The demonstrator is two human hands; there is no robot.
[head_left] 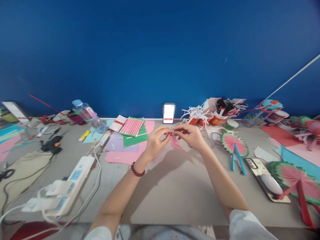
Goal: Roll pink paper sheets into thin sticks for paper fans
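Above the middle of the grey table, my left hand [159, 140] and my right hand [188, 134] meet at the fingertips. Both are closed in a pinch on a small piece of pink paper [176, 142], which hangs down below the fingers. The part between the fingertips is hidden. A red bead bracelet circles my left wrist. Left of my hands, a pleated pink paper strip with green edges [132, 126] lies on green paper [136, 137], with pink sheets [120, 157] beneath.
A lit phone [168, 113] stands against the blue wall. At left are a water bottle [90, 116], a glue gun [52, 145] and a power strip [76, 180] with cables. Right are paper cups [217, 119], paper fans [235, 145], and a mouse [271, 184] on a phone [252, 170].
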